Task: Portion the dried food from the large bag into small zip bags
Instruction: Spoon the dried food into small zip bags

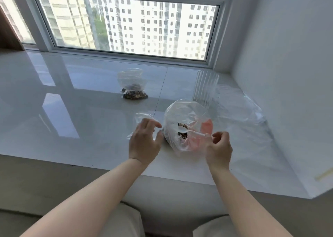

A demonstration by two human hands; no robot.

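1. Your right hand (pixel 219 147) pinches the white spoon (pixel 189 131) by its handle, bowl inside the large bag (pixel 185 127).
2. Your left hand (pixel 145 140) is relaxed, fingers touching an empty small zip bag (pixel 142 118).
3. 1 filled zip bag (pixel 132 86) sits farther back on the glossy sill (pixel 72 101).

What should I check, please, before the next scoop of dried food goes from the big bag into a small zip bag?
1. Large clear plastic bag mouth open: ok.
2. White plastic spoon in grip of right hand: ok, handle pinched, bowl inside the bag.
3. Food on the spoon: cannot tell.
4. Small clear zip bag held by left hand: cannot tell, fingers are at it.
5. Its mouth open: cannot tell.
6. Filled small zip bag out of the way: ok, farther back on the glossy white sill.
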